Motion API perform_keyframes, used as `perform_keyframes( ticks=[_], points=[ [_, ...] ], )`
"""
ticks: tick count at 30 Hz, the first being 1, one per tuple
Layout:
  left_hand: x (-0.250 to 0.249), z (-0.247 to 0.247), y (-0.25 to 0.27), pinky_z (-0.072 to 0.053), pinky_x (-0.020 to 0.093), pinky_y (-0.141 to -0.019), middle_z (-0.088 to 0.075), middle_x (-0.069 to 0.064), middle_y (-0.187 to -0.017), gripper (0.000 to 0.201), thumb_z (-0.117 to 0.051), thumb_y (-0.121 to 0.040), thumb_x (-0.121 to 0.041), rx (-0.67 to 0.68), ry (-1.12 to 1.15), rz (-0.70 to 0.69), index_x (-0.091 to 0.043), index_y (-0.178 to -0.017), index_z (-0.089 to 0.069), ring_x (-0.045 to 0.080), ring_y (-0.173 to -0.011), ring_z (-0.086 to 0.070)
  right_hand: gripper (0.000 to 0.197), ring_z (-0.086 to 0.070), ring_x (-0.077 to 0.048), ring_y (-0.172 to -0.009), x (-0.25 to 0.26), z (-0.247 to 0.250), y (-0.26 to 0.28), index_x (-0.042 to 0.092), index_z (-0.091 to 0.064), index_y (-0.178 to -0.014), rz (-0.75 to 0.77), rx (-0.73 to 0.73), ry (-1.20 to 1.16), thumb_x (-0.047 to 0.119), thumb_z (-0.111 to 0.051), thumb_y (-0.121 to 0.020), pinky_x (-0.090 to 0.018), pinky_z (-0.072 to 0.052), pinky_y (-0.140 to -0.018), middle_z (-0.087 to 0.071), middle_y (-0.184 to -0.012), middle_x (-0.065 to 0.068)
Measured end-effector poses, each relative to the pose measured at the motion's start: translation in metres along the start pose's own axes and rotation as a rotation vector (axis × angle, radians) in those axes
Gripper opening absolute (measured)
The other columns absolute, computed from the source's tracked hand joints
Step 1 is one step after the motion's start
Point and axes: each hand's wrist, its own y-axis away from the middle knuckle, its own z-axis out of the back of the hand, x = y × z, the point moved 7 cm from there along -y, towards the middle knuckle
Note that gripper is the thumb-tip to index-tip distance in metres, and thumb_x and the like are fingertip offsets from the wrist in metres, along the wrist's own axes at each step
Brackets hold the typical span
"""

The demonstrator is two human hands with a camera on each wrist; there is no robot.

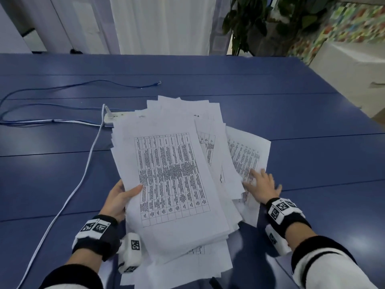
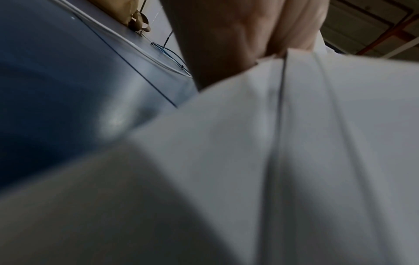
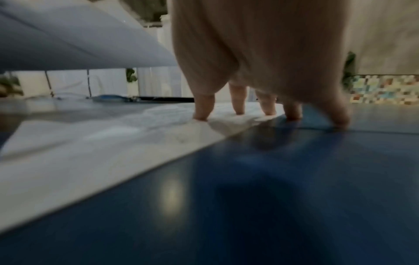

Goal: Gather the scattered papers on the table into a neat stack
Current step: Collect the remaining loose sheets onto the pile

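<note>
A thick bundle of white printed papers [image 1: 173, 180] with tables on them is lifted off the blue table [image 1: 302, 126]. My left hand [image 1: 119, 197] grips its left edge, thumb on top; in the left wrist view the papers [image 2: 294, 143] fill the frame under my left hand [image 2: 260, 39]. More loose sheets [image 1: 248, 155] lie fanned out to the right on the table. My right hand [image 1: 262, 184] presses down on one loose sheet with spread fingers. In the right wrist view the fingertips [image 3: 204, 114] touch the sheet [image 3: 113, 143] and the table.
A white power strip [image 1: 112, 117] lies behind the papers, its white cable [image 1: 83, 176] running toward the near left edge. Blue cables [image 1: 62, 88] trail at the far left. A potted plant [image 1: 266, 24] stands beyond the table's far edge.
</note>
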Motion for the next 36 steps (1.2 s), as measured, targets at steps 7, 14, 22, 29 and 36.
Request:
perform_keyframes(
  ticks=[7,14,22,29,36],
  points=[
    [0.010,-0.012,-0.005,-0.060,0.034,-0.059,-0.073,0.008,-0.087,0.031,-0.053,-0.082,0.014,0.019,-0.087,0.053,-0.008,-0.104,-0.058,0.021,-0.070,-0.072,0.052,-0.015,-0.026,-0.143,0.012,-0.019,0.012,0.027,-0.037,-0.141,0.215,0.075,-0.110,0.010,-0.044,-0.093,-0.043,-0.014,-0.116,-0.023,-0.154,0.003],
    [0.025,-0.041,-0.008,-0.058,0.038,-0.072,-0.063,0.021,-0.106,0.034,-0.051,-0.084,0.016,0.032,-0.202,0.123,0.001,-0.115,-0.052,0.030,-0.082,-0.067,0.023,-0.042,-0.020,-0.069,0.015,-0.001,-0.009,0.007,-0.054,-0.073,-0.053,0.004,-0.583,0.016,-0.043,-0.092,-0.026,-0.034,-0.061,-0.046,-0.072,-0.006],
    [0.019,-0.049,-0.011,-0.036,0.048,-0.107,-0.046,0.014,-0.133,0.090,-0.062,-0.085,0.002,-0.091,-0.477,0.014,-0.022,-0.147,-0.002,0.030,-0.124,-0.048,0.042,-0.040,-0.039,-0.125,0.033,-0.009,-0.013,0.009,-0.051,-0.130,-0.028,-0.006,-0.280,0.021,-0.053,-0.090,-0.042,-0.034,-0.108,-0.036,-0.136,-0.022],
    [0.022,-0.063,0.001,-0.027,0.037,-0.111,-0.018,0.015,-0.140,0.086,-0.070,-0.080,-0.013,-0.153,-0.754,0.055,-0.011,-0.146,-0.016,0.032,-0.119,-0.044,0.050,-0.055,-0.022,-0.100,0.084,-0.034,0.009,0.004,-0.052,-0.115,0.086,0.107,-0.313,0.043,-0.061,-0.084,-0.032,-0.046,-0.087,-0.045,-0.118,-0.015],
    [0.025,-0.057,0.006,-0.029,0.037,-0.111,-0.020,0.013,-0.142,0.085,-0.073,-0.078,-0.009,-0.173,-0.689,0.062,-0.007,-0.145,-0.020,0.030,-0.121,-0.044,0.050,-0.059,-0.027,-0.100,0.097,-0.041,0.017,-0.005,-0.049,-0.114,-0.045,0.205,-0.517,0.024,-0.071,-0.080,-0.031,-0.046,-0.085,-0.058,-0.109,-0.017]
  ],
)
